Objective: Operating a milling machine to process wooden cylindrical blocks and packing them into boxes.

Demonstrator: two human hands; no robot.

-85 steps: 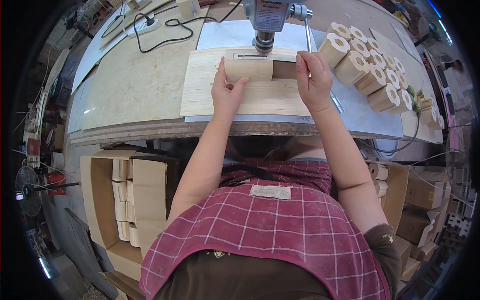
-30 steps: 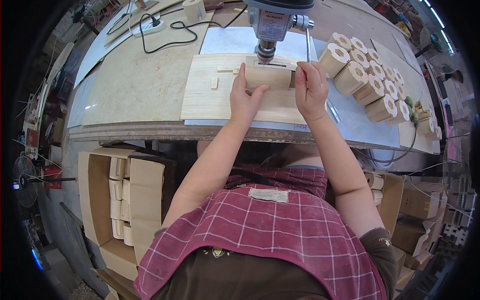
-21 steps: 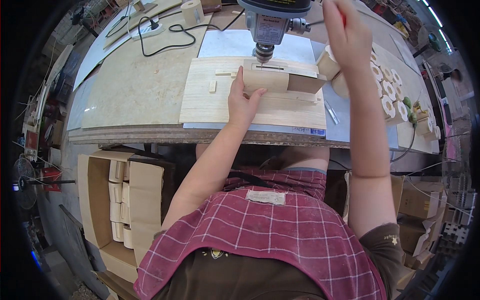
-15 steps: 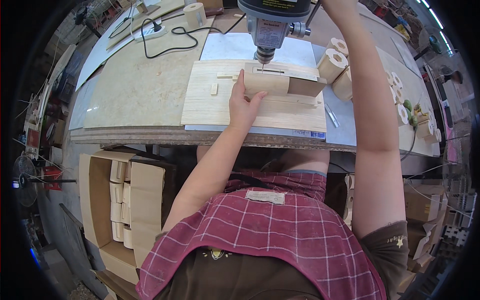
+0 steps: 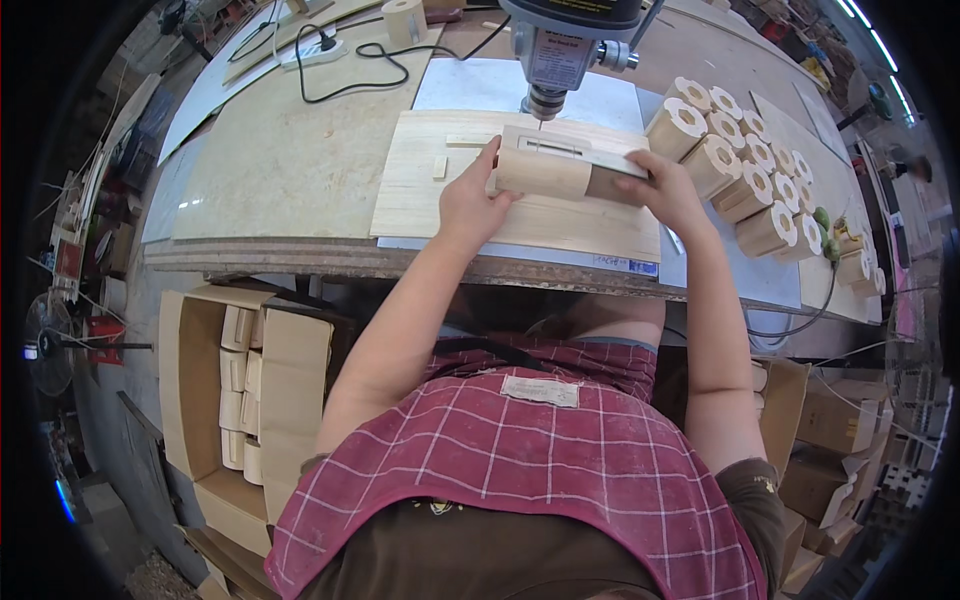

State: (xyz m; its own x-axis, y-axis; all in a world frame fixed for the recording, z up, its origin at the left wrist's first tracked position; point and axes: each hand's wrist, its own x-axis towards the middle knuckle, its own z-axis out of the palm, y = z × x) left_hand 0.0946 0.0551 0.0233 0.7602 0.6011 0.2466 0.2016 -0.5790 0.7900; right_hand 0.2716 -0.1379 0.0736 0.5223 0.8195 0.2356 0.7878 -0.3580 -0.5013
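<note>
Below the drill press (image 5: 560, 62), a pale wooden block (image 5: 540, 172) is held between my two hands. Its upper face carries a slotted strip (image 5: 560, 150), and a darker brown-grey piece (image 5: 606, 184) extends from its right end. My left hand (image 5: 470, 207) closes around the block's left end, thumb on the near side. At the other end, my right hand (image 5: 672, 192) grips the dark piece, thumb near and fingers over the top. The drill chuck (image 5: 545, 102) sits just behind the block, which hides most of the bit.
A pale board (image 5: 430, 215) with small wood strips (image 5: 440, 168) lies under the drill. Several wooden blocks with round holes (image 5: 742, 190) stand at the right. Behind on the left are a power strip (image 5: 314, 52) and black cable (image 5: 375, 85). A carton (image 5: 197, 400) of blocks stands below left.
My right hand has come down from the upper right, beside the drill press, onto the dark piece. The block has shifted toward me, away from the drill bit; my left hand still holds it.
</note>
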